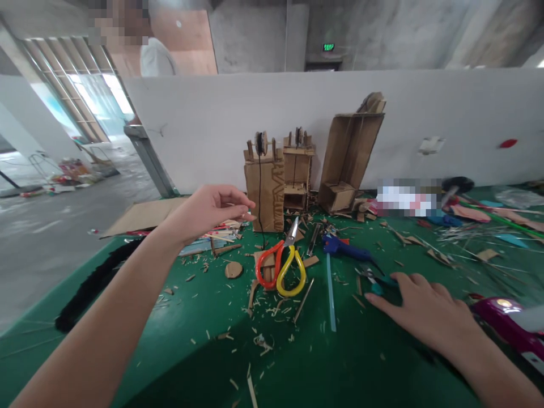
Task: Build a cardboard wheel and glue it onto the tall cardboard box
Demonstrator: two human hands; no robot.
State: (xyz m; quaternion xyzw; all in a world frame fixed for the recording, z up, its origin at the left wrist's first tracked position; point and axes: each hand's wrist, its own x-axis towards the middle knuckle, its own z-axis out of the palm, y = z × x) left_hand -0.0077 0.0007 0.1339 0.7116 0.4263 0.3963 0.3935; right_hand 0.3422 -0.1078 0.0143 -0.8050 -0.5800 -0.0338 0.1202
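Note:
My left hand [215, 212] hovers beside a narrow cardboard box [266, 195], thumb and fingertips curled towards each other with a small gap and nothing visible between them. On top of that box sits a cardboard spool [260, 143] wound with black cord, which hangs down the front. At the right, my right hand [429, 309] has its thumb and fingers around teal-handled pliers [385, 281] on the green table; the palm hides part of the handles. Between the hands lie scissors [291, 263] with one red and one yellow handle, and a blue glue gun [344, 247] with a glue stick [330, 292].
Two more cardboard structures [352, 150] stand against the white partition [221, 124]. Cardboard scraps and a round disc [233, 270] litter the green table [204, 362]. A purple tool [505, 320] lies at the far right, a black fuzzy strip [97, 280] at left. Beyond the partition is a person [157, 56].

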